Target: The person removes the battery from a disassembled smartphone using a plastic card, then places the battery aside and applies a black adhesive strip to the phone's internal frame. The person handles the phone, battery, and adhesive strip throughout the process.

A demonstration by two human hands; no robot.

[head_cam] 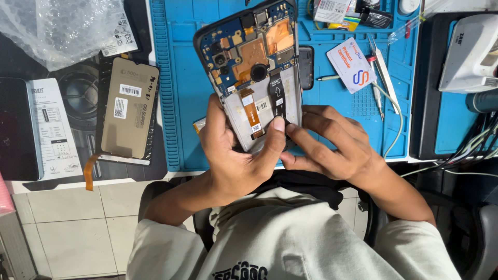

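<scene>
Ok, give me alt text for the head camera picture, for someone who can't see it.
Two bare hands hold an opened phone with its circuit board showing, above a blue work mat; the left hand grips its lower end and the right hand presses there. A spare screen panel lies to the left, tweezers to the right.
</scene>
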